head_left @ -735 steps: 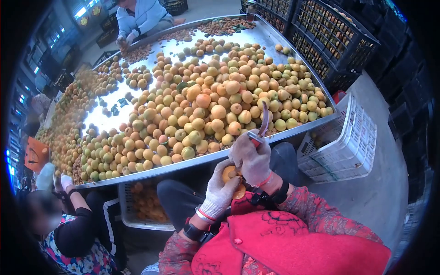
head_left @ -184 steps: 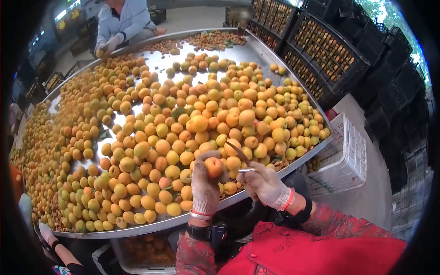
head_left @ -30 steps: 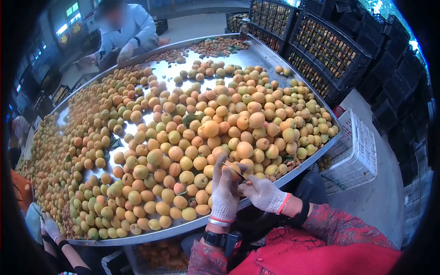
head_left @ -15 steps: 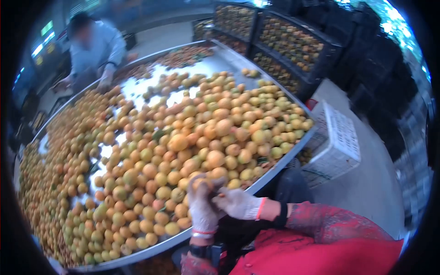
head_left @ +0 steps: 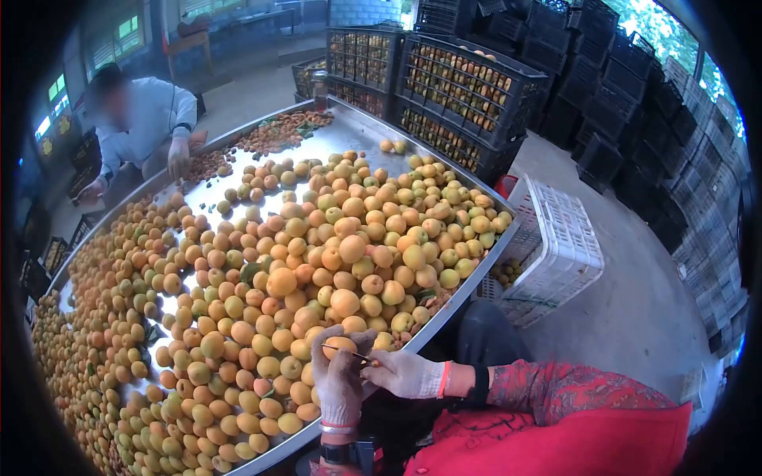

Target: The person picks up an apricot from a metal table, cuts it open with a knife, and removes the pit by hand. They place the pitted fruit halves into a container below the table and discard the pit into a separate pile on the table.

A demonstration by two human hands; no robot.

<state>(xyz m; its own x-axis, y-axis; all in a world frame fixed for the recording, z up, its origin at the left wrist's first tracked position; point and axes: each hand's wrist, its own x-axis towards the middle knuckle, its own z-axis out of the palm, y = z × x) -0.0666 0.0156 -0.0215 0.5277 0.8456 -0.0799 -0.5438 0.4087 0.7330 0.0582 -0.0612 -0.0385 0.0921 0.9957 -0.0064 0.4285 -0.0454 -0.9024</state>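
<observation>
My left hand point(head_left: 340, 385), in a pale glove, holds an orange-yellow fruit point(head_left: 340, 346) between its fingers at the near edge of the metal table. Beside it on the right, my right hand point(head_left: 405, 373), also gloved, pinches a thin dark stick-like tool point(head_left: 349, 352) whose tip reaches across the fruit. Just beyond both hands, a thick spread of orange, yellow and greenish fruits point(head_left: 345, 303) covers much of the tray-like table point(head_left: 452, 317).
Across the table at the far left, a person point(head_left: 143, 119) leans over the fruit. Black crates of fruit point(head_left: 460, 87) stand behind the table. A white basket point(head_left: 563, 254) is on the floor at the right, with stacked black crates point(head_left: 603, 103) beyond.
The view has shifted and become sharper. The fruit and thin tool in my hands now show clearly. The far person's gloved hand is slightly raised from the fruit.
</observation>
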